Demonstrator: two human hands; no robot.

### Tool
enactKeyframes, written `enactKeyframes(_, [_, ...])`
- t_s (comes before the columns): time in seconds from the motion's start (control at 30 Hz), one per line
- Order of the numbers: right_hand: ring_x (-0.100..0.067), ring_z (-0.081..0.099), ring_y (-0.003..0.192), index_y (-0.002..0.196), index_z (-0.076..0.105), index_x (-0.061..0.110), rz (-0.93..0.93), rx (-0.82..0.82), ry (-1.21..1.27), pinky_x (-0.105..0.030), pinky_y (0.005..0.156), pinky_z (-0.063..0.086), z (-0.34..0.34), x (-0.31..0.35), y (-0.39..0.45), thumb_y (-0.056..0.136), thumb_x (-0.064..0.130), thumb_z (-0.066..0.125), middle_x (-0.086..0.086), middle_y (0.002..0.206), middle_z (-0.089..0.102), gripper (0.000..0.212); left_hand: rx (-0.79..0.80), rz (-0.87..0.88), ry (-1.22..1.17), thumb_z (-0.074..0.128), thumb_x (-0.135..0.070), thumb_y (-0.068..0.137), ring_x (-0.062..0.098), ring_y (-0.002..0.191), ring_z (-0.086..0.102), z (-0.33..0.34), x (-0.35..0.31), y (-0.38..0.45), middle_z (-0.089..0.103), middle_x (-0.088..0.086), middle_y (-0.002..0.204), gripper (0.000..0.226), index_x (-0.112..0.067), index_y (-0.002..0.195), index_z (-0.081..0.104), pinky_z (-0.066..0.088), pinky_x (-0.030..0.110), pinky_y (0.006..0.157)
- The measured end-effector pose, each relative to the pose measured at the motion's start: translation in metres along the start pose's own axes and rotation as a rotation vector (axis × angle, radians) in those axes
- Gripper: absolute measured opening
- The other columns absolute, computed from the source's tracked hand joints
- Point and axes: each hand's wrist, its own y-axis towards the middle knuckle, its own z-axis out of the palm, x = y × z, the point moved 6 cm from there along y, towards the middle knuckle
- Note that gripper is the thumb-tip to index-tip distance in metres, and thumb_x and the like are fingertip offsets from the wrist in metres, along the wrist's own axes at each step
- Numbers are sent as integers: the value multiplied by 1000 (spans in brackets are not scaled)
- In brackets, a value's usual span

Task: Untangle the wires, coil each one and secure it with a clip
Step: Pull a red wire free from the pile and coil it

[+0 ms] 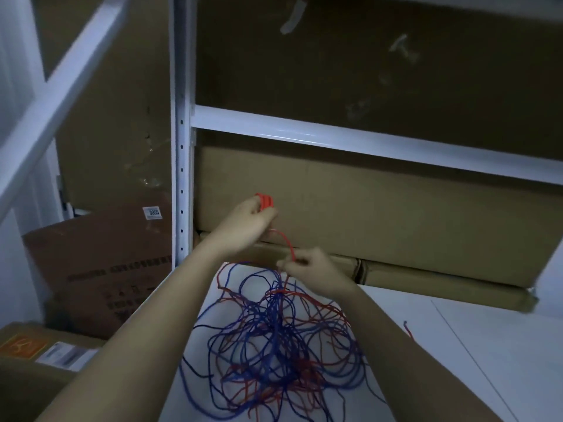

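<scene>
**Red wire wound on the left hand, fed through the right**

A small coil of bright red wire [265, 201] is grasped by the left hand [248, 223], its fingers curled round the loops, which stand out above the fingertips. From under that hand a single strand of the same red wire [288, 245] runs down and to the right, where it is pinched between the thumb and fingers of the right hand [310, 269]. Both grips are thus clenched on the wire, the left one raised and further away, the right one lower and nearer the worktop.

Below the hands a loose tangle of thin red and blue wires [274, 339] is spread over the white worktop [475, 354]; red strands rise from it toward the right hand. A short separate end of wire [408, 328] is seen lying apart to the right of the tangle.

Behind the hands a long brown cardboard box [396, 208] is held in a white metal shelving frame [181, 147]. To the left, further brown cardboard boxes [100, 269] are stacked, one bearing a small white label [151, 212].
</scene>
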Motion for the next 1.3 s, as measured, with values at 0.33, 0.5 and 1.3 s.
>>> enactKeyframes(0.33, [-4, 42, 31, 61, 53, 15, -93, -482, 148, -19, 39, 37, -63, 68, 23, 99, 22, 51, 1, 45, 48, 39, 56, 84, -291, 53, -33, 96, 9, 46, 32, -24, -10, -1, 36, -3, 55, 27, -18, 77, 41, 27, 18, 44])
enactKeyframes(0.5, [-9, 49, 38, 63, 54, 23, -237, -643, 80, -29, 46, 45, -87, 110, 34, 98, 19, 50, 2, 57, 55, 35, 33, 146, -268, 51, -32, 98, 8, 44, 31, -30, -27, 6, 38, -10, 48, 26, -19, 77, 40, 26, 21, 46])
enactKeyframes(1.3, [-10, 48, 50, 73, 61, 14, -39, -734, 136, -28, 56, 39, -86, 70, 44, 96, 14, 55, 1, 57, 56, 24, -45, 156, -578, 44, -25, 101, 8, 39, 22, -50, -16, 21, 28, -8, 44, 32, -20, 70, 38, 17, 22, 44])
